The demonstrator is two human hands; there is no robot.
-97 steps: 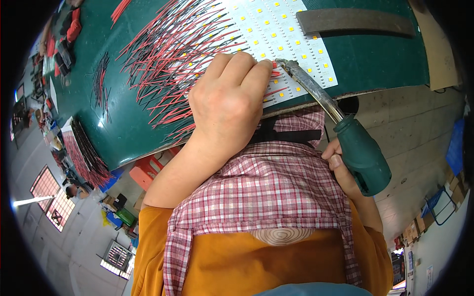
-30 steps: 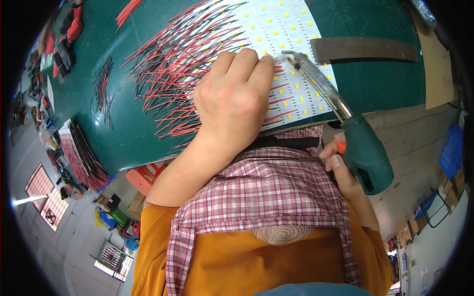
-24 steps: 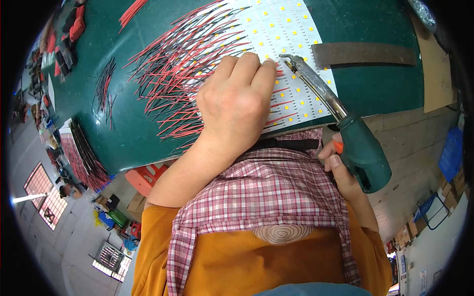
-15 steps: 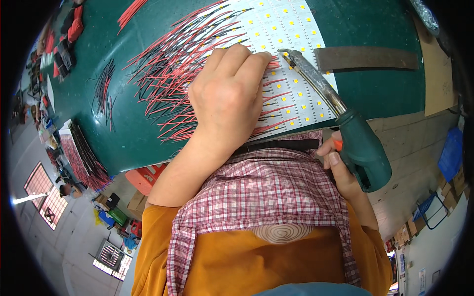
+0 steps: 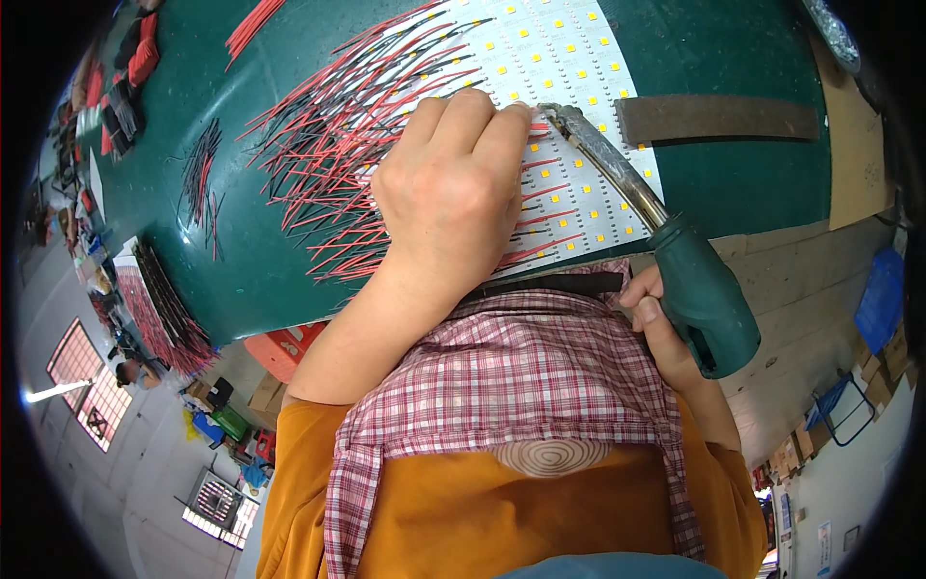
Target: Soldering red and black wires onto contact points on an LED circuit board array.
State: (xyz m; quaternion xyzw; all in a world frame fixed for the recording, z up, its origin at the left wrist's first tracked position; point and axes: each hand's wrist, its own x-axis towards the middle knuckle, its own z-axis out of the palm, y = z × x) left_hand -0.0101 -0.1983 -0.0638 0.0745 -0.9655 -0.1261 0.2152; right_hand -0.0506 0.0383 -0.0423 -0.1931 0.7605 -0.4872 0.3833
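My left hand [image 5: 449, 183] is closed in a pinch over a white LED board [image 5: 617, 179], its fingertips mostly hidden. Short red wire ends [image 5: 538, 129] stick out beside the fingers, and it appears to hold a wire there. In my right hand [image 5: 658, 314] is a soldering gun [image 5: 704, 294] with a dark green handle and a long metal barrel. Its tip meets the board right next to my left fingertips. Many red and black wires [image 5: 323, 145] fan leftward from the board, which carries rows of small yellow LEDs.
A flat dark bar [image 5: 719, 118] lies across the board's right edge on the green table [image 5: 733, 48]. Loose wires [image 5: 201, 174] lie at the left, and a wire bundle [image 5: 166, 304] sits near the table's left front edge. Cardboard [image 5: 857, 145] is at the far right.
The soldering gun has shifted slightly left, its tip closer to my left fingers. The orange trigger, visible before, no longer shows. My left hand has barely moved.
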